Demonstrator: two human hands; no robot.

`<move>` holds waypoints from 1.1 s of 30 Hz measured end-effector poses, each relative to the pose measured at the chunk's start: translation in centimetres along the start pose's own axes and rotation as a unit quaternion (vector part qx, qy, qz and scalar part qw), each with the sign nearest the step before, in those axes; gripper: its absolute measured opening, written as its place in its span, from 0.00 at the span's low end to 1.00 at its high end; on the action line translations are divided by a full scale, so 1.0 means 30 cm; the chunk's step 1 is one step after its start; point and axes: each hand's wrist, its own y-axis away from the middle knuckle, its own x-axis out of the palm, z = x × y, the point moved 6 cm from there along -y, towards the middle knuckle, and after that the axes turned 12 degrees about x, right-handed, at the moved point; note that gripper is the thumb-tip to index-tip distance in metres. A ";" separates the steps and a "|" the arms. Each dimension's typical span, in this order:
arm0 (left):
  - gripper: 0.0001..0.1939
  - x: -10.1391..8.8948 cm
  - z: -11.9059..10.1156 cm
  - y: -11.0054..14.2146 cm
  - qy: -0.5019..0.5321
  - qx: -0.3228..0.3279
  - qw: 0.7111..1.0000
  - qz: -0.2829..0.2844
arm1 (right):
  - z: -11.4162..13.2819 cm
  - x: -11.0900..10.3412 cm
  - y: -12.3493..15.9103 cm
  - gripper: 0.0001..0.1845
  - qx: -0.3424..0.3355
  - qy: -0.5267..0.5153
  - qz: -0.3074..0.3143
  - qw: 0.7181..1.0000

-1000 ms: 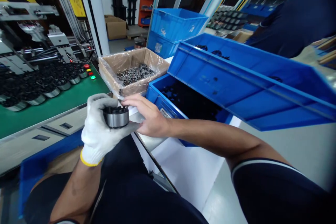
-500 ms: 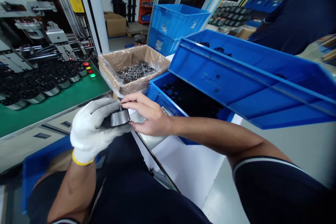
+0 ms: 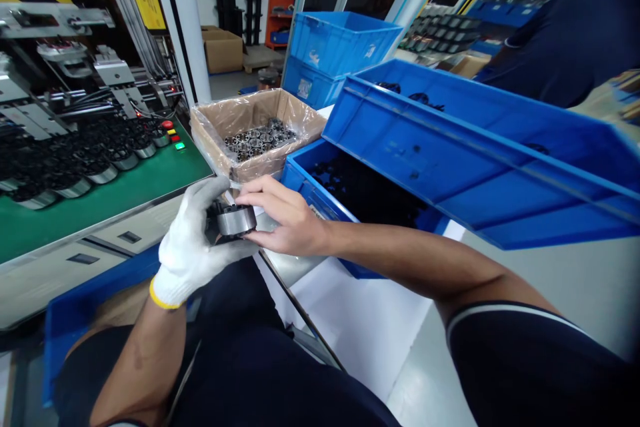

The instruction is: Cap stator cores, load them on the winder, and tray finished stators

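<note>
My left hand (image 3: 190, 250), in a white knit glove with a yellow cuff, is wrapped round a short metal cylinder with a dark toothed top (image 3: 234, 219). My bare right hand (image 3: 283, 217) rests against the same part, fingertips pinching its upper rim. Both hands hover over my lap, just in front of a cardboard box lined with plastic (image 3: 213, 121) that holds several similar metal parts (image 3: 257, 137).
A green conveyor (image 3: 125, 187) at left carries rows of the same parts, with coloured buttons (image 3: 173, 133) at its end. Blue crates (image 3: 480, 147) stand to the right, one with dark parts (image 3: 365, 190). Another person in dark clothing (image 3: 565, 40) is at the upper right.
Both hands kept the part and turned it; my left hand dipped left, then came back right and slightly up. The right fingers closed in on its rim.
</note>
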 end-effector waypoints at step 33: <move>0.22 -0.766 0.242 0.240 -0.450 -0.421 0.780 -0.110 | 0.008 0.050 0.021 0.29 0.002 0.105 0.100 0.989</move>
